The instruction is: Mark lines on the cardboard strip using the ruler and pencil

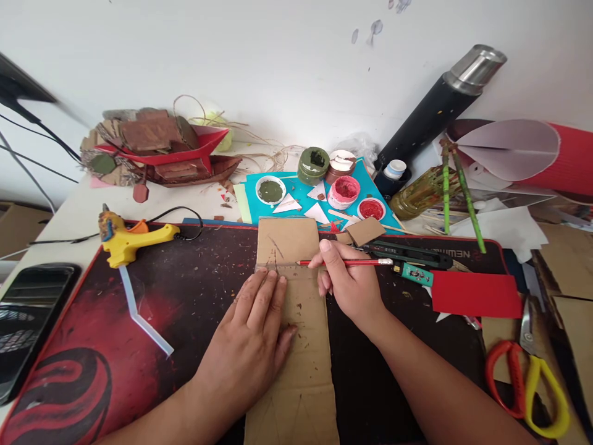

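While right hand (349,281) pencils cardboard (296,321), mat (185,290) reads NEWMEN

You face a plain white wall (278,62) marked with a few small grey smudges at the far right. A white table (69,210) stands against it, mostly covered by a dark red-patterned mat (185,296). Soft, even light fills the scene.

Two bare forearms — no sleeves, rings or watch — left hand (252,337) and right hand (349,281)
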The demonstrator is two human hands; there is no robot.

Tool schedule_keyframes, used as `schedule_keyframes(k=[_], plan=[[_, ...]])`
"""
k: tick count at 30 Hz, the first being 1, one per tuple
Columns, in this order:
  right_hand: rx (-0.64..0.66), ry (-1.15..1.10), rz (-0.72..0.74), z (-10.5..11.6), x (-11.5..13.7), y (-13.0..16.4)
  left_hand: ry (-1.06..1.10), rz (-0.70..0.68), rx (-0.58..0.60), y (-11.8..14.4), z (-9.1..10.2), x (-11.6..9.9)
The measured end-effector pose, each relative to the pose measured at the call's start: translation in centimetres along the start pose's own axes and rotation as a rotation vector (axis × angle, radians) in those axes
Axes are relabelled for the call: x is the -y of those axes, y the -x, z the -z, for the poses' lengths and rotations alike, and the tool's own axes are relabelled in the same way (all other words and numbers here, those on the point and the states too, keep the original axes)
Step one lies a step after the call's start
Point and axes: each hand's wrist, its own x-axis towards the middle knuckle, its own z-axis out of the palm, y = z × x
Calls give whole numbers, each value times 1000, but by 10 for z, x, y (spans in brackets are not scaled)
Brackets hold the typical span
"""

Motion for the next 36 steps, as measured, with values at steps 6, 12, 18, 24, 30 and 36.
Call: schedule_keyframes(k=[6,12,18,24,30,36], plan=[[-25,-53,7,-2,2,-1,20,12,5,1,0,0],[-22,-41,-11,-2,1,0,6,3,12,0,0,0],[-18,-18,-15,-1,1,-1,9,7,11,0,0,0],[2,2,1,1,0,0,27,22,11,1,-1,-1],[-8,-25,-13,-1,1,0,55,34,7,2,-2,-1],[-24,-46,-17,-1,3,-1,24,13,10,1,-1,-1]])
